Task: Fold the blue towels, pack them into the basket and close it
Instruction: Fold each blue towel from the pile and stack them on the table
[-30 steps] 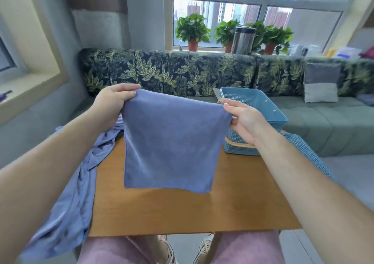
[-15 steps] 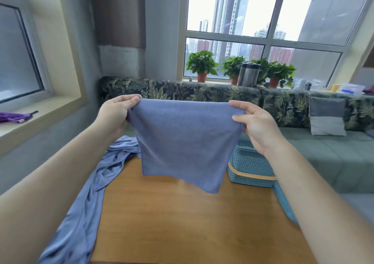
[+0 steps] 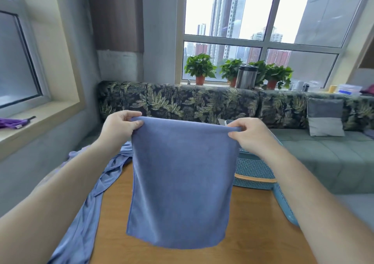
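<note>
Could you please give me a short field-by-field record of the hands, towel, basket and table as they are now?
towel: blue, held up, hanging flat
left hand: pinches its top left corner
right hand: pinches its top right corner
basket: teal, on the table, far right, partly hidden
other cloth: blue, draped off the table's left edge

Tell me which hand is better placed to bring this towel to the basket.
The right hand: it pinches the towel corner nearest the basket; the left hand grips the opposite corner, farther away.
</note>
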`<action>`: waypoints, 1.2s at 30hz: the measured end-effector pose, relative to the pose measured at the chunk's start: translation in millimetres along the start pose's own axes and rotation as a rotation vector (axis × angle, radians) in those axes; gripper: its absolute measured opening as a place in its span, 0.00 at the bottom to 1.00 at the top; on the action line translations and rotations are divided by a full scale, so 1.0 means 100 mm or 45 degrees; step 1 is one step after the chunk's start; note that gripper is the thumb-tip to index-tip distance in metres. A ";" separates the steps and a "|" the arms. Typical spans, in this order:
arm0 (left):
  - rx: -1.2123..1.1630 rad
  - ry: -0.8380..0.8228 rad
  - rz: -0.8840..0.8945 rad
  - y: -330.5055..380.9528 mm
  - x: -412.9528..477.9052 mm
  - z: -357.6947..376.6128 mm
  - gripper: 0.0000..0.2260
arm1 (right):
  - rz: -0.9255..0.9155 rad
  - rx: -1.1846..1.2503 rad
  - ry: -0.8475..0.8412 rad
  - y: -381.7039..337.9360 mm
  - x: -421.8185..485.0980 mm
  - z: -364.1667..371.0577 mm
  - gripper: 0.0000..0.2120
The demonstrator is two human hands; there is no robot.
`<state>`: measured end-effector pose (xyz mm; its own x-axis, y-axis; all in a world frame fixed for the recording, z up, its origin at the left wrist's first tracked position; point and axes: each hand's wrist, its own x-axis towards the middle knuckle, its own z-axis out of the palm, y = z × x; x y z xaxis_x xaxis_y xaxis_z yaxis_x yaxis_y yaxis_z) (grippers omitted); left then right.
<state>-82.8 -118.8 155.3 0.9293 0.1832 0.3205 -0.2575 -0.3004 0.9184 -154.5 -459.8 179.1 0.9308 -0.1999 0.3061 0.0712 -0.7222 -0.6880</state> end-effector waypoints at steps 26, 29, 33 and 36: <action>0.124 -0.268 -0.320 -2.14 -1.55 0.53 0.05 | 0.070 0.071 -0.070 1.86 -1.34 1.86 0.13; 0.170 -0.127 -0.250 -2.16 -1.68 0.56 0.03 | -0.021 0.128 0.061 1.88 -1.44 1.91 0.11; 0.323 -0.094 -0.166 -2.18 -1.72 0.56 0.04 | -0.112 -0.006 0.146 1.91 -1.47 1.93 0.10; 0.484 -0.160 -0.038 -2.23 -1.73 0.58 0.07 | -0.077 -0.228 0.163 1.89 -1.48 1.94 0.10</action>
<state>-171.2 -137.5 -118.7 0.9661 0.0881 0.2427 -0.1357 -0.6262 0.7677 -209.0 -438.2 -123.9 0.8728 -0.2266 0.4322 0.0500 -0.8394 -0.5412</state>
